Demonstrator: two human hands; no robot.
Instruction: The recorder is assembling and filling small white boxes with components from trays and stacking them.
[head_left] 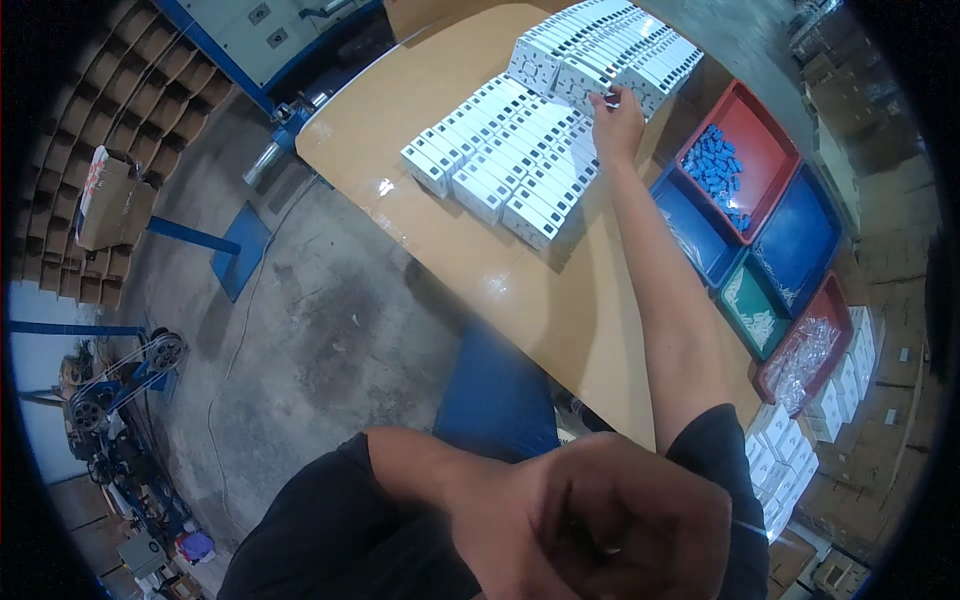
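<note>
Rows of slim white boxes (500,145) with dark square marks lie side by side on the tan table (400,110). Behind them, a taller block of the same boxes (600,45) shows patterned end faces. My right hand (620,125) reaches to the front of this block, its thumb and fingers closed at the edge of a white box. Close below the camera, my left hand (630,520) is curled into a loose fist. Its palm is in shadow, and I cannot make out what it holds, if anything.
Right of my forearm, a red tray (765,130) has small blue pieces, with blue trays (800,240), a green tray (745,300) of pale pieces and a red tray (810,345) of clear plastic nearby. More white boxes (785,455) stand lower right. Belt-driven machinery (125,380) stands left.
</note>
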